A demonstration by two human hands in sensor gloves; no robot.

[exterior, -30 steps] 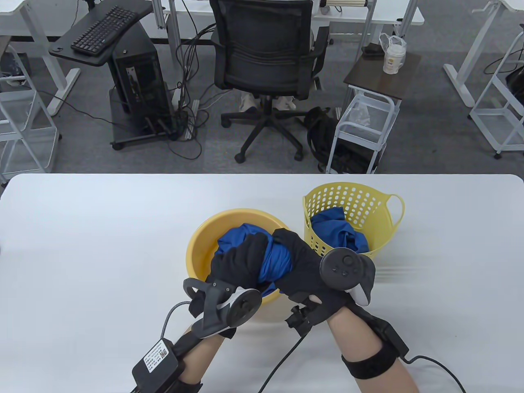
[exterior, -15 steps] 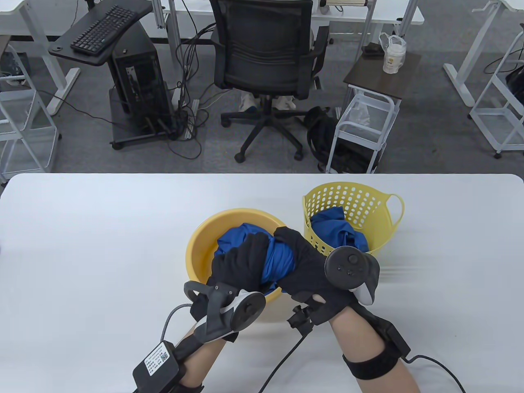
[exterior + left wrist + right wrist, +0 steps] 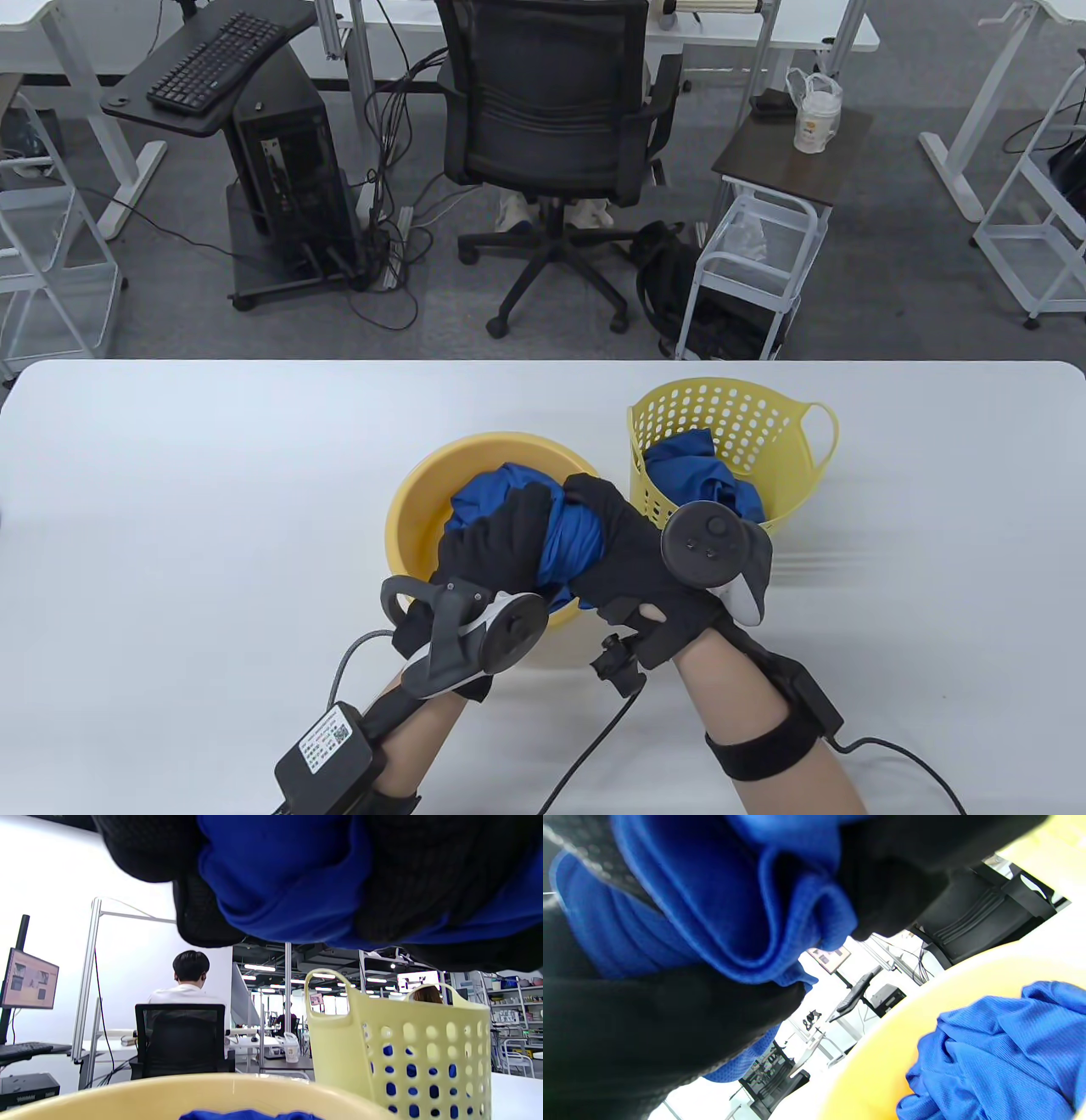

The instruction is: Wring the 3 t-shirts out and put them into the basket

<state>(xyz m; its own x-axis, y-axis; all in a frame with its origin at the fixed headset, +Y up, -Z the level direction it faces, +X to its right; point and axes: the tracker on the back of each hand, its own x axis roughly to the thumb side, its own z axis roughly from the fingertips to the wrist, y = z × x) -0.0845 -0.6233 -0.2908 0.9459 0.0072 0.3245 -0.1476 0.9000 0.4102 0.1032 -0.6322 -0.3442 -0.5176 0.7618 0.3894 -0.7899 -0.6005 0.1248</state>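
Note:
Both gloved hands grip one twisted blue t-shirt over the yellow basin. My left hand curls round its left end, my right hand round its right end. The same bunched shirt fills the top of the left wrist view and, as the held shirt, the right wrist view. Another blue t-shirt lies in the basin. A third blue t-shirt sits inside the perforated yellow basket, to the right of the basin.
The basket stands close behind the basin. Bare white table extends left and right of them. Beyond the far edge stand an office chair, a small side table with a cup and a person seated at a desk.
The hands keep their grip on the shirt; the right hand's tracker shifted slightly right and back left, a small twisting motion.

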